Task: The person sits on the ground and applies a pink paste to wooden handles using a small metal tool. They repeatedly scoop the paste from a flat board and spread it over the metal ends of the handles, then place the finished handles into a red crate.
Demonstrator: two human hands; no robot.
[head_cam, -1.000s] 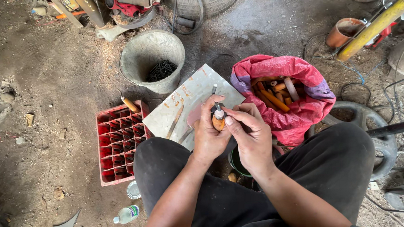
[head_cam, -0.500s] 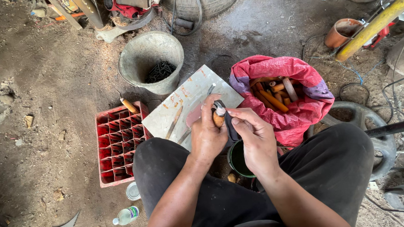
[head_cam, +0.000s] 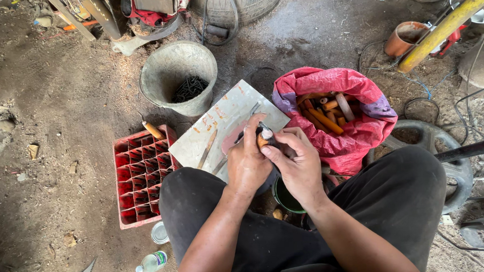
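Over the lap, left to right: red crate (head_cam: 141, 181) on the dirt floor, grey bucket (head_cam: 178, 75) beyond it, pale board (head_cam: 227, 125) leaning between them. Left hand (head_cam: 247, 163), fingers curled tight round a small orange-and-dark cylindrical piece (head_cam: 263, 137); piece held roughly upright, long axis pointing away from the lap. Right hand (head_cam: 298, 163) just beside it on the right, fingers pinched on the piece's upper end. Both hands equally near. Pink sack (head_cam: 337, 141) of orange tubes farther right.
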